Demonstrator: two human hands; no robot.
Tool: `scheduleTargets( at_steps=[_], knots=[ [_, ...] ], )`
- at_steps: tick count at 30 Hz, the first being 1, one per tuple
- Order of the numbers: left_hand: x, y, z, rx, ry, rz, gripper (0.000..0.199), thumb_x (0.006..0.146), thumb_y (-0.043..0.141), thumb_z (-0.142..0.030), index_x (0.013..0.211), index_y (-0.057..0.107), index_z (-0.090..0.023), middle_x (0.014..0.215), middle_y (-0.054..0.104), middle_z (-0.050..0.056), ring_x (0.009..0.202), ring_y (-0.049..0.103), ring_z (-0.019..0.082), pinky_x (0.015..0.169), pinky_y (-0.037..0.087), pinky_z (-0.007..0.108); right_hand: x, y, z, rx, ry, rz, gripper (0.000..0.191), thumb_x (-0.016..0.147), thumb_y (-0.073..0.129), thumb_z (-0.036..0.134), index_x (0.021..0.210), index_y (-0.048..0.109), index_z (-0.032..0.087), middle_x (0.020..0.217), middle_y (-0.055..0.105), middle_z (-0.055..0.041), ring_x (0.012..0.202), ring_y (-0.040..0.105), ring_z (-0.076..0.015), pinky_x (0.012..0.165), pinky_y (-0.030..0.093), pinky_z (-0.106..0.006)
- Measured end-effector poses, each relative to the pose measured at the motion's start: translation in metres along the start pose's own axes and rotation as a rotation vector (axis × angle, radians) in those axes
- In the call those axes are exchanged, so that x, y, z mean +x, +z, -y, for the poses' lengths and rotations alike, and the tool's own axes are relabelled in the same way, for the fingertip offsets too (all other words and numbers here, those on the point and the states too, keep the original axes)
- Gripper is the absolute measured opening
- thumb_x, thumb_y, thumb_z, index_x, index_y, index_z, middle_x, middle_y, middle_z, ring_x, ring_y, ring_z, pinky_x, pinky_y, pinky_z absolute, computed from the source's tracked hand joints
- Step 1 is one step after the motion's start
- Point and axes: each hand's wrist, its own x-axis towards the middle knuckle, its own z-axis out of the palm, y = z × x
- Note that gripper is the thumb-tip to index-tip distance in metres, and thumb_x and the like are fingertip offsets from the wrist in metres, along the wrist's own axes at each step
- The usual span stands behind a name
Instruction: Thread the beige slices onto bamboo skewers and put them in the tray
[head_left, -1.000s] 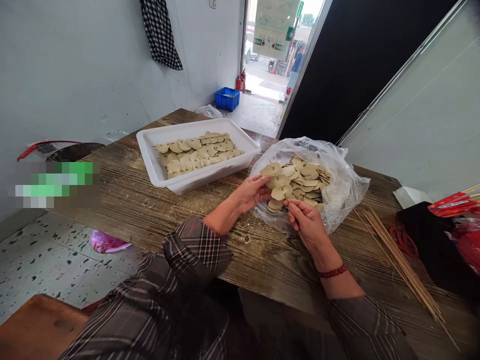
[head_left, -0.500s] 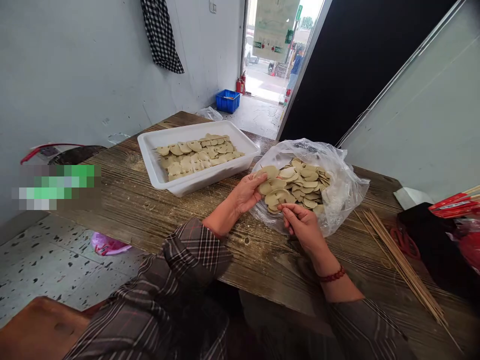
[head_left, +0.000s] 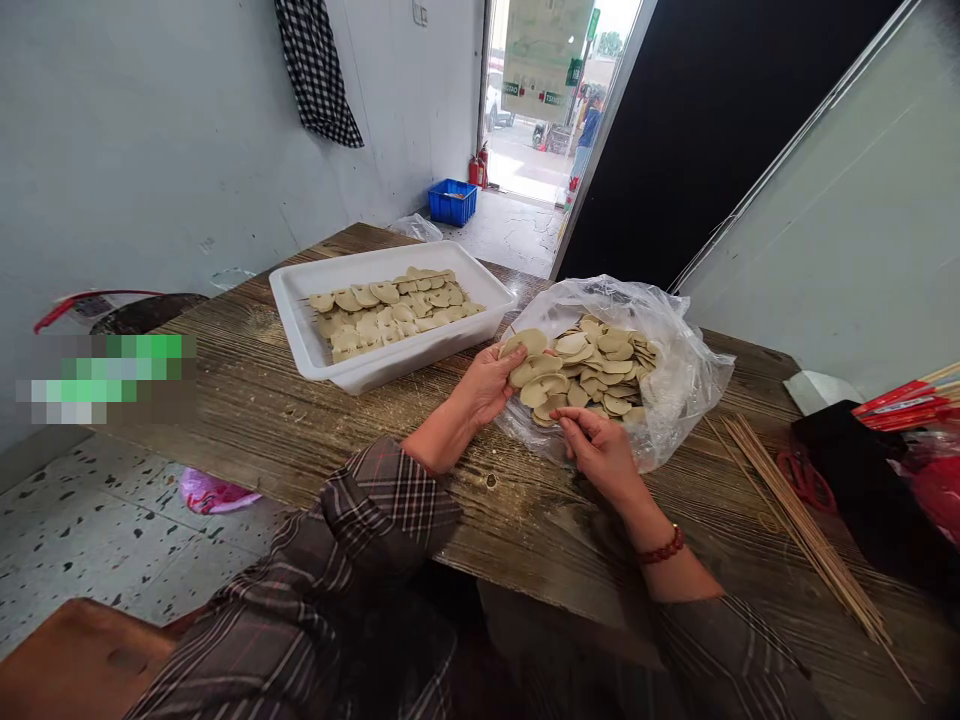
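Had skewered discs (head_left: pixel 397 315) in overlapping rows inside the white plastic tray (head_left: pixel 412 363), and loose, thin tan discs (head_left: pixel 615 362) heaped in a crinkled clear bag (head_left: pixel 679 405) right of the tray. Held a threaded row of smooth, roundish discs (head_left: pixel 541 372) in the closed left hand (head_left: pixel 484 382), just off the tray's near right corner. Pinched narrowly at the row's lower end with the right hand (head_left: pixel 602 448); could not make out anything between those fingertips.

Room is running along the near side of the table (head_left: pixel 517 540); the white tray (head_left: pixel 420 362) and plastic bag (head_left: pixel 686 390) are standing beyond, thin sticks (head_left: pixel 806 530) lying rightward.
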Motion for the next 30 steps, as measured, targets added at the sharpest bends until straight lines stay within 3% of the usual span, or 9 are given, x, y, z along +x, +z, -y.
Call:
scheduleTargets(
  at_steps=[14,20,24,27,30],
  knots=[
    [-0.003,0.007,0.006,0.054,-0.026,0.023,0.037,0.071,0.078,-0.029,0.100,0.069,-0.008,0.087,0.074,0.011,0.082,0.070,0.020,0.074,0.056,0.028,0.003,0.000,-0.002,0.000,0.006,-0.037,0.034,0.090,0.050,0.040,0.096,0.073,0.015,0.051,0.055,0.0024,0.048,0.050,-0.0125,0.051,0.038,-0.024],
    [-0.001,0.006,0.007,0.097,-0.046,-0.016,0.036,0.071,0.078,-0.032,0.097,0.067,-0.010,0.086,0.073,0.009,0.075,0.068,0.017,0.070,0.054,0.026,0.007,-0.002,-0.006,0.122,0.063,-0.018,0.036,0.089,0.052,0.043,0.097,0.071,0.014,0.056,0.056,0.0023,0.044,0.045,-0.0098,0.045,0.034,-0.023],
    [0.003,0.001,0.007,0.177,-0.047,-0.034,0.036,0.075,0.074,-0.039,0.099,0.063,-0.013,0.088,0.071,0.008,0.072,0.068,0.015,0.071,0.053,0.027,0.010,-0.012,-0.010,0.239,0.078,-0.125,0.034,0.087,0.055,0.044,0.097,0.069,0.014,0.060,0.058,0.0018,0.048,0.048,-0.0097,0.047,0.038,-0.023],
    [0.004,-0.003,0.010,0.437,0.030,-0.054,0.032,0.077,0.071,-0.038,0.095,0.064,-0.014,0.085,0.070,0.007,0.069,0.065,0.013,0.070,0.050,0.027,0.012,-0.020,-0.011,0.303,0.087,-0.275,0.033,0.086,0.057,0.044,0.099,0.068,0.015,0.060,0.057,0.0017,0.050,0.048,-0.0101,0.047,0.038,-0.023],
    [0.002,-0.005,0.013,0.993,0.184,-0.036,0.017,0.076,0.068,-0.032,0.079,0.066,-0.015,0.074,0.065,0.003,0.066,0.058,0.014,0.070,0.045,0.028,0.013,-0.026,-0.007,0.355,0.097,-0.366,0.032,0.084,0.059,0.043,0.098,0.067,0.015,0.060,0.057,0.0018,0.051,0.047,-0.0101,0.047,0.039,-0.022]
  ],
)
